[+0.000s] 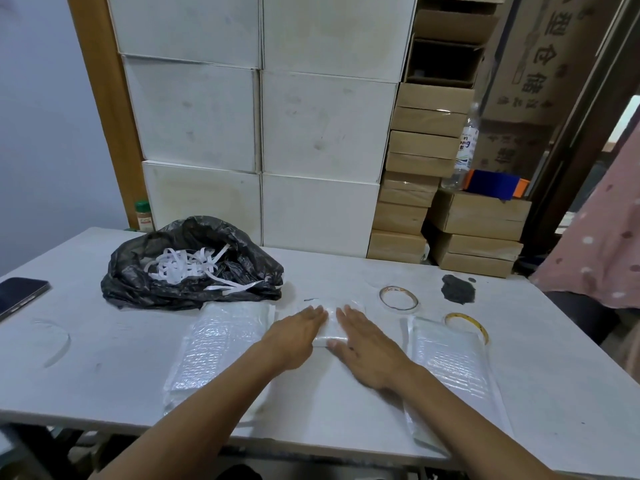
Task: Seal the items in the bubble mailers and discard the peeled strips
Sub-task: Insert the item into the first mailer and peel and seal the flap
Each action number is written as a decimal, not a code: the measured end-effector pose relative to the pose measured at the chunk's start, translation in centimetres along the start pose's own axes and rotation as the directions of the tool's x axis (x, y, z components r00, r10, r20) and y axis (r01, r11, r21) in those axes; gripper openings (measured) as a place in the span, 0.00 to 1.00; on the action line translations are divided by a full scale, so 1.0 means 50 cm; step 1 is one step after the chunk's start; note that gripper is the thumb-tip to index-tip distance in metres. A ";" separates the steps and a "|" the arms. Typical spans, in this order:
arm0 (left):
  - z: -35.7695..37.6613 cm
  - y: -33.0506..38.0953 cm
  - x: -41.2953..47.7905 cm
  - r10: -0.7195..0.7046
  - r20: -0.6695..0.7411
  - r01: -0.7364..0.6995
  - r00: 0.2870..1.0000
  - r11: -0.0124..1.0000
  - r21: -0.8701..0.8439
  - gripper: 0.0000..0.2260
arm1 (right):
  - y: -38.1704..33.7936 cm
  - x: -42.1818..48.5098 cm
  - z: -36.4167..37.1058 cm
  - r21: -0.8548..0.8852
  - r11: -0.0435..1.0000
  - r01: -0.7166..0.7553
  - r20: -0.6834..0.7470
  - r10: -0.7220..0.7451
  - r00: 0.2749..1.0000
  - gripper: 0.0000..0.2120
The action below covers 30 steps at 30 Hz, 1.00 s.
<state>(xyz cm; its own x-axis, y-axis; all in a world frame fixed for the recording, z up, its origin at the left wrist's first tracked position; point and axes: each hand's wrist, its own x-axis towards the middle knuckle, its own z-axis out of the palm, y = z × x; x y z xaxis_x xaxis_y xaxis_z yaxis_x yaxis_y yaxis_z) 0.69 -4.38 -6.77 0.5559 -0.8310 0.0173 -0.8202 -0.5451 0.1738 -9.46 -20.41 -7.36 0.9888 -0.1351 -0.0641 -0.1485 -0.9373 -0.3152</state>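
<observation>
Both hands lie flat, fingers straight: the left hand [298,336] and right hand [363,344] press side by side on a white bubble mailer [333,322] in the middle of the pale, scuffed table [121,362]. From there, a left stack of mailers [221,348] lies at nine o'clock and a right stack of mailers [446,362] at three. Two tape rolls [398,298] sit toward two o'clock, and at eleven a black bag [138,285] holds white peeled strips [183,266], with a phone [20,296] out at ten. At twelve, white boxes [259,116] stand stacked behind the table, with brown cardboard boxes [415,161] and a water bottle [465,147] at one o'clock.
</observation>
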 end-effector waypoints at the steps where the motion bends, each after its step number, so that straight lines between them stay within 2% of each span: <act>1: 0.000 0.002 0.001 0.001 0.009 -0.001 1.000 1.000 0.001 0.30 | 0.002 0.000 0.006 -0.029 1.000 0.010 0.021 -0.009 1.000 0.34; 4: 0.001 0.001 0.003 0.014 0.020 -0.014 1.000 1.000 -0.024 0.30 | 0.012 0.012 0.005 -0.095 0.995 0.010 0.045 -0.006 0.999 0.36; 6: -0.007 -0.003 0.005 -0.011 0.029 0.014 1.000 0.992 -0.123 0.29 | 0.007 0.015 -0.002 -0.102 0.995 0.012 0.049 -0.007 0.999 0.35; 9: -0.021 -0.004 0.004 -0.032 -0.020 0.025 0.999 0.962 -0.271 0.23 | -0.003 0.007 -0.005 -0.061 0.998 0.025 -0.028 -0.027 0.999 0.32; 11: -0.029 -0.001 0.002 -0.010 -0.044 -0.002 0.999 0.965 -0.262 0.24 | 0.001 0.008 -0.012 -0.024 0.999 0.026 -0.057 -0.028 0.998 0.30; 14: -0.046 -0.008 0.021 0.002 -0.027 -0.005 1.000 0.990 -0.141 0.22 | 0.008 0.029 -0.029 0.021 1.000 0.012 -0.066 -0.011 0.998 0.29; 17: -0.058 -0.022 0.065 -0.031 -0.038 0.027 0.999 0.996 -0.087 0.22 | 0.016 0.087 -0.044 0.055 0.998 -0.003 -0.069 0.007 0.998 0.28; 21: -0.041 -0.052 0.143 -0.073 0.016 0.074 0.997 0.991 -0.111 0.28 | 0.037 0.183 -0.049 0.116 0.992 -0.051 -0.045 0.057 0.997 0.27; 23: -0.026 -0.073 0.185 -0.071 -0.002 0.070 0.997 0.986 -0.149 0.30 | 0.053 0.231 -0.045 0.138 0.989 -0.060 -0.060 0.069 0.996 0.28; 26: -0.004 -0.094 0.243 -0.070 0.017 0.072 0.997 0.984 -0.160 0.26 | 0.080 0.291 -0.048 0.136 0.989 -0.060 -0.075 0.070 0.995 0.30; 30: 0.002 -0.102 0.302 -0.073 0.082 0.085 0.994 0.984 -0.156 0.26 | 0.114 0.340 -0.045 0.137 0.988 -0.076 -0.079 0.088 0.993 0.31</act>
<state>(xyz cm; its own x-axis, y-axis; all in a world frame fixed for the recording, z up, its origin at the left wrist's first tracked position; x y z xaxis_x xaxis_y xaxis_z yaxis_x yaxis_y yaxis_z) 13.26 -14.16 -7.48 0.6012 -0.7955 -0.0759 -0.7390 -0.5896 0.3260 6.55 -28.80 -8.11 0.9702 -0.2417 -0.0168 -0.2247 -0.8714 -0.4362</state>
